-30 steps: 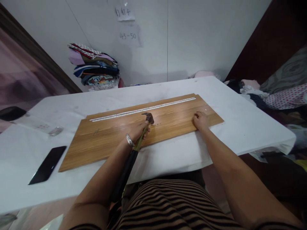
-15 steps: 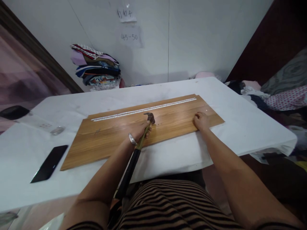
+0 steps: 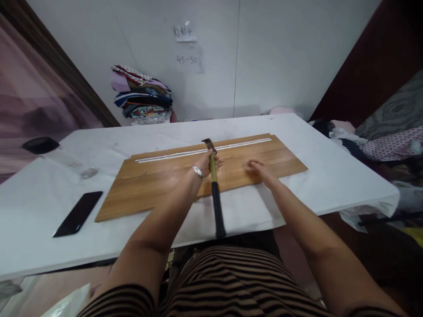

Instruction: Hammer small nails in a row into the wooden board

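With my left hand [image 3: 204, 164] I'm gripping the hammer [image 3: 217, 202] near its head, while my blurred right hand [image 3: 261, 170], grasp unclear, is over the board [image 3: 148, 189], small dark marks [image 3: 222, 169] already between my hands, anything left undone unclear.

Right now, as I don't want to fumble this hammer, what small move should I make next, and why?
I'd probably bring your right hand to the black grip. Your left hand holds the hammer close to its head, leaving that grip free and pointing toward you. The right hand is blurred over the board, with nothing visible in it.
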Tool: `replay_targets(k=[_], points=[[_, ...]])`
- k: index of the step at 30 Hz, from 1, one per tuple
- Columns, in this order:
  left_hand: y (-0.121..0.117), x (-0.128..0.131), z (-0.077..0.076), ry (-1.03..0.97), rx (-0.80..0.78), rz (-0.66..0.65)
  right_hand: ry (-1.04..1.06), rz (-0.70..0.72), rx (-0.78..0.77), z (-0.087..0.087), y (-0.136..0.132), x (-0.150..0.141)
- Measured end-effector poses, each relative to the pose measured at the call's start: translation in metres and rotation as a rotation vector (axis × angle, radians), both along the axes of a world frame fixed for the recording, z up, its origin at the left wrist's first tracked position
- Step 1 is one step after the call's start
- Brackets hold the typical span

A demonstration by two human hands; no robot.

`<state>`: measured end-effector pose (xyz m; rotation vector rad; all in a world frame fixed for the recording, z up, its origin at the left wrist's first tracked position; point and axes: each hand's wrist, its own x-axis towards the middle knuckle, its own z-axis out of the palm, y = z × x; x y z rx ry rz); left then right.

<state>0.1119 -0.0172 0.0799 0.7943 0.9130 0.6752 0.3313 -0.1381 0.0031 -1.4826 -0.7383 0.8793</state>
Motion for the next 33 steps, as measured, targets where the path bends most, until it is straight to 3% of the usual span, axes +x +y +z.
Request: replay_targets(k=[3,5,7,9,11,13,18,21,27,33], points=[[-0.016,0.03,-0.011,-0.014,-0.026,0.083,0.384,0.372,0.086,0.004,-0.01,-0.062],[-0.032,0.046,-0.022,0.1,0.053,0.089,0.447,0.43,0.103,0.007,-0.018,-0.085],[-0.049,0.052,-0.035,0.178,0.259,0.094,0.41,0.439,0.106,0.012,-0.027,-0.09],[-0.062,0.045,-0.045,0.172,0.447,0.031,0.362,0.445,0.106,0.019,-0.035,-0.085],[-0.064,0.025,-0.051,0.193,0.519,-0.111,0.327,0.47,0.087,0.027,-0.043,-0.077],[-0.05,-0.005,-0.051,0.304,0.549,-0.166,0.292,0.499,0.054,0.035,-0.049,-0.074],[0.02,-0.087,-0.038,0.906,0.85,0.107,0.225,0.479,0.021,0.045,-0.049,-0.09],[0.046,-0.117,-0.046,1.232,0.88,0.114,0.186,0.472,-0.022,0.041,-0.042,-0.103],[0.041,-0.13,-0.077,1.558,0.896,-0.08,0.115,0.433,-0.072,0.027,-0.031,-0.112],[0.039,-0.128,-0.076,1.586,0.916,-0.085,0.075,0.402,-0.112,0.021,-0.033,-0.114]])
